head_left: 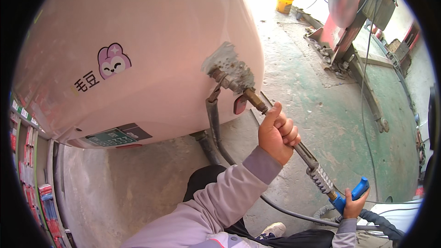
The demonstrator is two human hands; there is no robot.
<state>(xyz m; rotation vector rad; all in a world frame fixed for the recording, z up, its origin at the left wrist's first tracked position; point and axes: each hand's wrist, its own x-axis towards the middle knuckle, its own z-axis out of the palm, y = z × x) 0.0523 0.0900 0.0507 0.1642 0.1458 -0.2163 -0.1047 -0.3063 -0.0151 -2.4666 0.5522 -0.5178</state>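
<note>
In front of me is the pink rear of a car point(156, 14). A patch of its paint is ground to bare grey metal point(228, 59), with small marks and dents. My left hand point(279, 133) is closed round the rod of a long dent puller point(321, 179). The puller's brass front end point(255, 100) reaches the lower edge of the patch. My right hand point(353, 205) holds its blue handle point(360, 188). Beside the brass end, a brownish metal fitting point(219, 75) with a black cable point(213, 119) sits against the patch.
A red lift post point(337, 32) with a long metal arm point(367, 92) stands at right. A yellow bucket point(284, 3) is farther back. Thick cables point(294, 218) run below my arms. Shelves with red packages point(48, 202) line the left. My shoe point(274, 230) is on the floor.
</note>
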